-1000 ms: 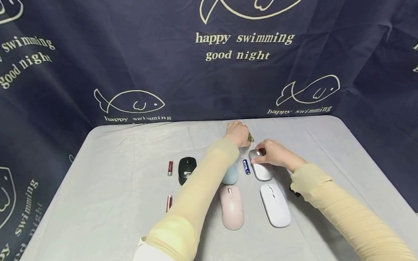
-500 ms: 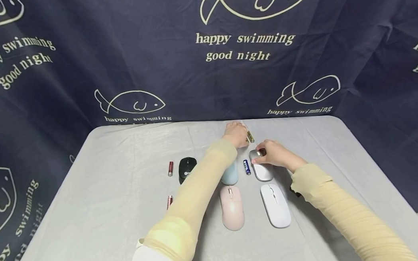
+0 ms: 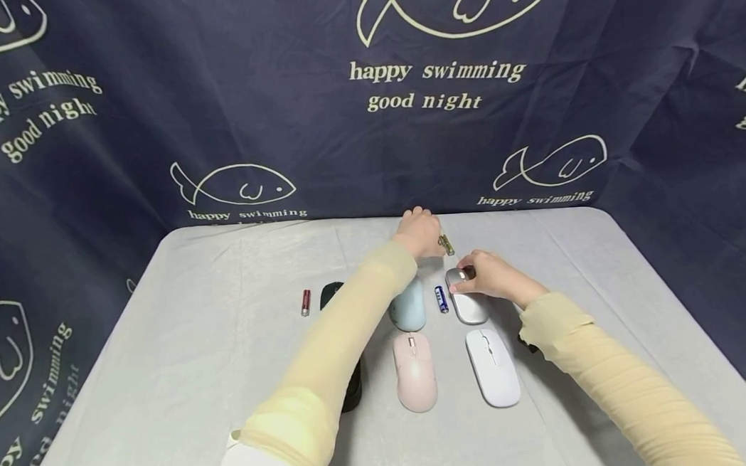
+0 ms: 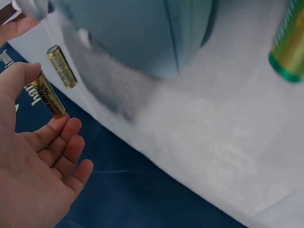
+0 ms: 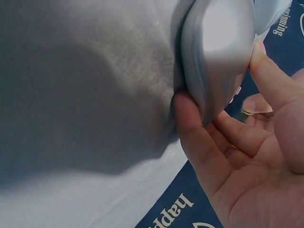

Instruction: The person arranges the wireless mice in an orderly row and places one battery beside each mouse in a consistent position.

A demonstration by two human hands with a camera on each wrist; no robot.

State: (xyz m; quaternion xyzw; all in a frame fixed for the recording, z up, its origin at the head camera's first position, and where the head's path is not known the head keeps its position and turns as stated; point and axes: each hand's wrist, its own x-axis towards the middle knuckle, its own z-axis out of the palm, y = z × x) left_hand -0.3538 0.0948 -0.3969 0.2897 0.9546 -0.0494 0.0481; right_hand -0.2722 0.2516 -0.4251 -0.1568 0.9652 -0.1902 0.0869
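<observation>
My left hand [image 3: 420, 233], near the table's far edge, pinches a gold battery [image 4: 47, 97] between thumb and fingertips. A second gold battery [image 4: 61, 67] lies on the cloth just beyond it in the left wrist view. My right hand [image 3: 496, 277] holds the front end of a silver mouse [image 3: 469, 308], which rests on the table. In the right wrist view, the thumb and fingers lie along opposite sides of this mouse [image 5: 221, 40]. Left of it lies a blue battery [image 3: 441, 299]. A light blue mouse [image 3: 408, 309] sits below my left wrist, partly covered by the sleeve.
A pink mouse [image 3: 415, 374] and a white mouse [image 3: 493, 369] lie nearer the front. Two black mice [image 3: 329, 291] are partly hidden by my left sleeve, and a red battery [image 3: 305, 303] lies to the left. A dark object [image 3: 528, 345] peeks from beside the right sleeve.
My left hand has drawn slightly left and back from the gold battery on the table. Its sleeve now covers the lower red battery and uncovers part of a black mouse. The right hand stays put.
</observation>
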